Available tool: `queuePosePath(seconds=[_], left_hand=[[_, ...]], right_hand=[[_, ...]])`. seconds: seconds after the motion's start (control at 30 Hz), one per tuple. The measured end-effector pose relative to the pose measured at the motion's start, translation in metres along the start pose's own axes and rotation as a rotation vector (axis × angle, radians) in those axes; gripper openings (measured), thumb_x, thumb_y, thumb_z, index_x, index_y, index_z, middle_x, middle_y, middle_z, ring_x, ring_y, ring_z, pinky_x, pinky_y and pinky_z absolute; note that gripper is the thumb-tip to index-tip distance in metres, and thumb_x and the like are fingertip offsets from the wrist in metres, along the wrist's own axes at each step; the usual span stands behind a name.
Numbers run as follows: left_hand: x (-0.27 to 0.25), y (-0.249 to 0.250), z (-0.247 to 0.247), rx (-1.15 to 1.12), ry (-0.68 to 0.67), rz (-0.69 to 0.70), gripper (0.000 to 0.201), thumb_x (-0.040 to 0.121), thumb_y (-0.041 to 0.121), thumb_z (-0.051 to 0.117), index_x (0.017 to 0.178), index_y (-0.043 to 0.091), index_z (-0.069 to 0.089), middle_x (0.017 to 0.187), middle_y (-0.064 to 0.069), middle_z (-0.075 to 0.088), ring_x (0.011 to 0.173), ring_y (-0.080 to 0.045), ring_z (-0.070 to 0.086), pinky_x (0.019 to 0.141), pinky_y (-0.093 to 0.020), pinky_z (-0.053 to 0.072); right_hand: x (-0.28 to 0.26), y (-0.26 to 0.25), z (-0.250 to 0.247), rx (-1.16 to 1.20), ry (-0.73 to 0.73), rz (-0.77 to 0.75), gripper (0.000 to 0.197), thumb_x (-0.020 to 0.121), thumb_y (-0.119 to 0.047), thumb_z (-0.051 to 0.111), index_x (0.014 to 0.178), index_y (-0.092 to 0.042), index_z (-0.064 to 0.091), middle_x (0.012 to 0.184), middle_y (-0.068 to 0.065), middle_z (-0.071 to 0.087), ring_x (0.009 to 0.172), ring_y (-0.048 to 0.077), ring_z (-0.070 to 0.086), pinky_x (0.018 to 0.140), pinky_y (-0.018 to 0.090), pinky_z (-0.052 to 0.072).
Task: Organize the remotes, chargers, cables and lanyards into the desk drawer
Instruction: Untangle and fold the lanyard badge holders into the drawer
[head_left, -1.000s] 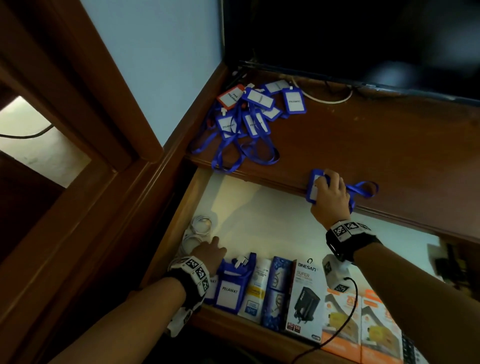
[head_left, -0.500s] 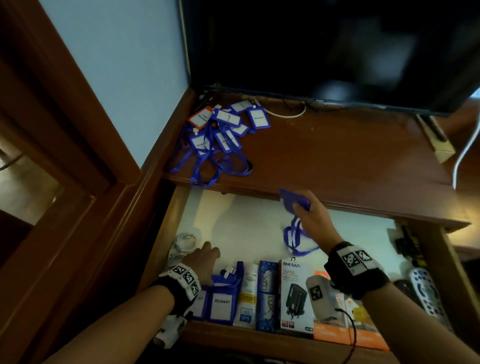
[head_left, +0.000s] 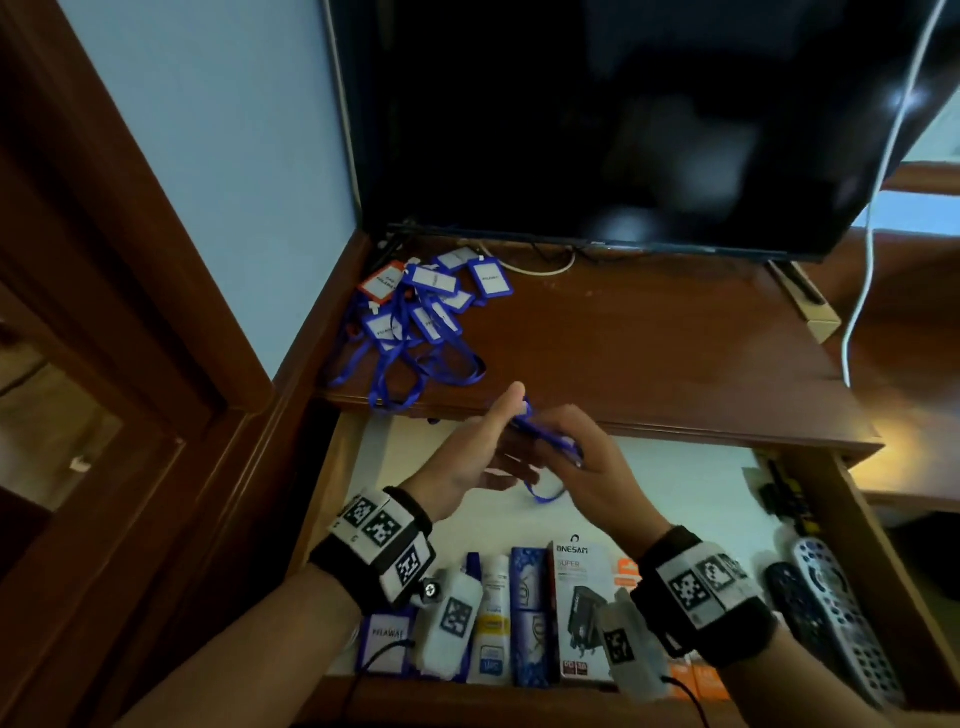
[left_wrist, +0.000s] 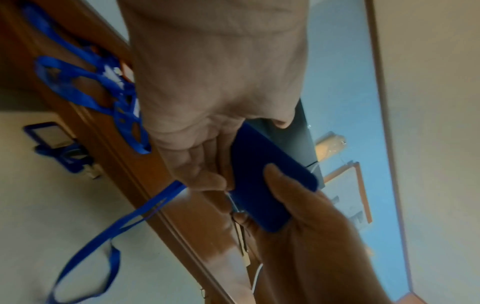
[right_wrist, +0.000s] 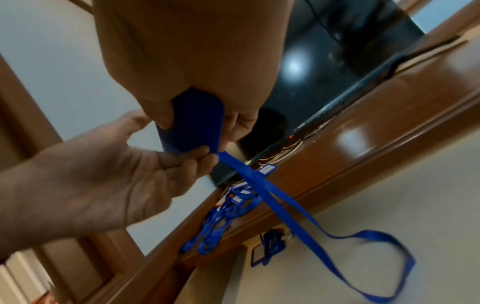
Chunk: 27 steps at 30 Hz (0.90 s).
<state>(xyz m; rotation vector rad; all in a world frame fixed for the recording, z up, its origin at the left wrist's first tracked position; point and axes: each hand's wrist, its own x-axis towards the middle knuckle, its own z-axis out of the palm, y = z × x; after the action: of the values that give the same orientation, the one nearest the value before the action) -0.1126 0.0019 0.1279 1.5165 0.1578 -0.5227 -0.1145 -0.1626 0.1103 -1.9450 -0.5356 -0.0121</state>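
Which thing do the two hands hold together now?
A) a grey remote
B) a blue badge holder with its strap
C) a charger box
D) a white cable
B: the left hand and the right hand both grip the blue badge holder, its strap hanging over the drawer.

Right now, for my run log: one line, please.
right hand grips blue badge holder | left hand holds its other end | strap dangles over open drawer | lanyard pile on desktop

One blue lanyard (left_wrist: 254, 156) is held above the open drawer (head_left: 675, 483), strap dangling, while other blue lanyards (head_left: 415, 317) lie heaped on the desktop (head_left: 649, 353).
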Motion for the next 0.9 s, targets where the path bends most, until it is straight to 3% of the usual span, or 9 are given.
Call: queuePosePath(seconds=[0.1, 0.2, 0.3, 0.4, 0.5, 0.6, 0.7, 0.77, 0.9], left_hand=[[-0.003, 0.004, 0.006, 0.015, 0.051, -0.031, 0.045, 0.091, 0.055, 0.052, 0.090, 0.013, 0.067, 0.079, -0.007, 0.069, 0.075, -0.021, 0.067, 0.069, -0.028, 0.049], [0.000, -0.001, 0.008, 0.031, 0.220, -0.004, 0.019, 0.090, 0.028, 0.058, 0.091, 0.010, 0.064, 0.077, -0.008, 0.063, 0.071, -0.019, 0.061, 0.067, -0.034, 0.052], [-0.001, -0.009, 0.004, 0.117, 0.306, 0.053, 0.035, 0.076, 0.032, 0.058, 0.093, 0.002, 0.063, 0.082, -0.017, 0.062, 0.075, -0.028, 0.060, 0.074, -0.052, 0.051], [-0.006, -0.010, 0.005, 0.164, 0.254, 0.095, 0.011, 0.085, 0.013, 0.056, 0.095, 0.013, 0.061, 0.084, -0.015, 0.062, 0.075, -0.028, 0.059, 0.067, -0.040, 0.045], [-0.012, -0.005, 0.009, 0.235, 0.165, 0.117, 0.026, 0.085, 0.009, 0.063, 0.102, 0.029, 0.057, 0.096, -0.006, 0.066, 0.086, -0.029, 0.065, 0.077, -0.041, 0.053], [-0.021, -0.003, 0.013, 0.333, 0.031, 0.154, 0.029, 0.082, 0.006, 0.067, 0.107, 0.020, 0.061, 0.100, -0.006, 0.067, 0.091, -0.024, 0.067, 0.082, -0.040, 0.054], [-0.027, -0.002, 0.013, 0.348, -0.039, 0.155, 0.029, 0.082, 0.005, 0.067, 0.110, 0.013, 0.061, 0.097, -0.010, 0.069, 0.089, -0.026, 0.068, 0.079, -0.041, 0.054], [-0.030, -0.003, 0.012, 0.316, -0.058, 0.132, 0.023, 0.082, 0.004, 0.066, 0.102, 0.015, 0.061, 0.090, -0.006, 0.068, 0.083, -0.024, 0.067, 0.078, -0.039, 0.054], [-0.034, -0.004, 0.005, 0.304, -0.060, 0.073, 0.024, 0.082, 0.005, 0.067, 0.104, 0.012, 0.063, 0.096, -0.013, 0.070, 0.089, -0.030, 0.069, 0.083, -0.042, 0.056]], right_hand=[[-0.007, 0.000, 0.003, -0.124, -0.045, -0.121, 0.024, 0.087, -0.006, 0.055, 0.109, -0.014, 0.061, 0.110, 0.001, 0.058, 0.104, 0.022, 0.056, 0.086, 0.036, 0.049], [-0.011, 0.000, 0.002, -0.138, -0.130, -0.165, 0.033, 0.081, -0.011, 0.067, 0.114, -0.010, 0.061, 0.118, 0.002, 0.057, 0.110, 0.013, 0.055, 0.087, 0.020, 0.044], [-0.011, -0.001, -0.008, -0.104, -0.227, -0.078, 0.049, 0.068, -0.010, 0.072, 0.115, -0.011, 0.062, 0.125, 0.001, 0.057, 0.113, 0.004, 0.053, 0.083, 0.010, 0.039], [-0.010, -0.005, -0.014, -0.021, -0.075, 0.038, 0.050, 0.069, -0.017, 0.069, 0.119, -0.014, 0.058, 0.128, -0.002, 0.053, 0.114, 0.002, 0.051, 0.085, 0.012, 0.039], [-0.006, -0.004, -0.014, -0.093, 0.029, 0.020, 0.061, 0.079, -0.027, 0.075, 0.133, -0.019, 0.048, 0.142, -0.003, 0.040, 0.129, 0.000, 0.038, 0.100, 0.006, 0.030], [-0.003, -0.007, -0.015, -0.022, -0.009, 0.153, 0.047, 0.084, -0.027, 0.073, 0.127, -0.022, 0.055, 0.133, -0.007, 0.051, 0.121, 0.001, 0.048, 0.098, 0.016, 0.039], [-0.005, -0.011, -0.015, 0.136, -0.019, 0.260, 0.015, 0.086, -0.023, 0.070, 0.094, -0.010, 0.069, 0.089, 0.006, 0.070, 0.079, 0.013, 0.063, 0.073, 0.032, 0.049], [-0.012, -0.013, -0.015, 0.200, -0.027, 0.281, 0.020, 0.082, -0.026, 0.073, 0.089, -0.008, 0.068, 0.081, 0.015, 0.069, 0.070, 0.019, 0.063, 0.068, 0.035, 0.049], [-0.025, -0.009, -0.017, 0.262, -0.202, 0.374, 0.044, 0.068, -0.025, 0.086, 0.102, -0.011, 0.063, 0.089, 0.020, 0.071, 0.078, 0.036, 0.069, 0.072, 0.045, 0.055]])
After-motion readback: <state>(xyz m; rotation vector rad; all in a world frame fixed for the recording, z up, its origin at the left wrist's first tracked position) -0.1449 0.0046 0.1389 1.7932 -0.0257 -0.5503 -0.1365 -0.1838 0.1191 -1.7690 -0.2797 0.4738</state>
